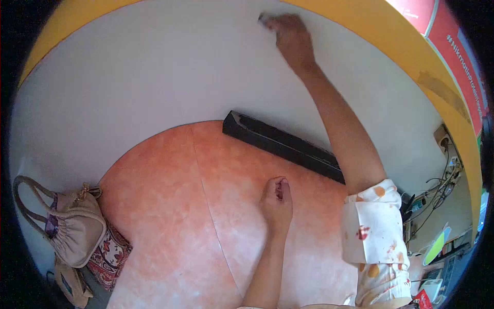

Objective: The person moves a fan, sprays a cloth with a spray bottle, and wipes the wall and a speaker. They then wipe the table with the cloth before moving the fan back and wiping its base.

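My right hand [296,41] is raised and stretched far forward against the pale wall [170,67], near its yellow upper border. Its fingers close on a small object [264,20], dark at the tip and lighter beside the fingers, too blurred to name. Lower down, my left hand [278,198] is curled into a fist above the orange and white marbled table [170,206]. Nothing shows sticking out of that fist. Beyond it, a long black box [283,141] lies slantwise along the table's far edge, its right end hidden behind my right forearm.
A beige drawstring handbag [80,224] with rope handles stands at the left, beside a red patterned cloth item [110,255]. Tangled cables [442,183] and a wall socket [441,138] are at the right. A red printed banner [458,67] hangs at the upper right.
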### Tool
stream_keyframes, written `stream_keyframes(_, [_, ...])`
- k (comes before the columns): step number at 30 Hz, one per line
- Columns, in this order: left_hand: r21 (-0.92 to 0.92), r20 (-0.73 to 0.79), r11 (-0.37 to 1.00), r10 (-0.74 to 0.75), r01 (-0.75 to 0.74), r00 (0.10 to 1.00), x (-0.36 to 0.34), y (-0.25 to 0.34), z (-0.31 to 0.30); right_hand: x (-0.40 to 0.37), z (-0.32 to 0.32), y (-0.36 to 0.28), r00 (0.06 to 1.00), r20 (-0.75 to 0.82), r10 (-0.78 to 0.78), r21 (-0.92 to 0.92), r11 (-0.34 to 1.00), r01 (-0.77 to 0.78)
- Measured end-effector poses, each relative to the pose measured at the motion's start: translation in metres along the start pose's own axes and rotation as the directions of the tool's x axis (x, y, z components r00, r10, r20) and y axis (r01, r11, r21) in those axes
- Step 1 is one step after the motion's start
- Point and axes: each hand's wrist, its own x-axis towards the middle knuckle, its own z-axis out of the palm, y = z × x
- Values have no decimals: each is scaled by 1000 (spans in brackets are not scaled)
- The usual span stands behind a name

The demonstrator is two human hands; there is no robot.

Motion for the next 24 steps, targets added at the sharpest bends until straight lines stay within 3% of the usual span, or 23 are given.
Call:
stream_keyframes(2, [-23,7,999,-27,27,1000,-1,-1,1,15,-7,-9,987,-126,104,25,995,-101])
stream_keyframes(5, [-5,6,999,-36,36,999,0,1,1,-50,36,-21,982,98,-160,108,983,149])
stream_keyframes(7, [-14,12,999,-51,51,999,-1,-1,1,-90,45,-46,871,410,-272,143,962,232])
stream_keyframes(10, [-4,-2,1000,-7,7,1000,0,1,0,-116,52,-57,893,252,-373,300,907,295])
stream_keyframes(13, [12,-3,1000,-2,2,1000,0,4,-2,-129,41,-38,646,563,-515,309,856,414])
stream_keyframes(19, [19,-4,1000,17,-17,1000,0,-2,1,-176,-18,14,604,631,-486,342,874,346])
stream_keyframes(22, [35,-8,999,38,-38,999,1,5,0,-168,-15,13,542,631,-556,263,810,525])
stream_keyframes(24, [34,-23,998,51,-50,998,1,8,-1,-142,3,0,786,528,-321,139,946,293])
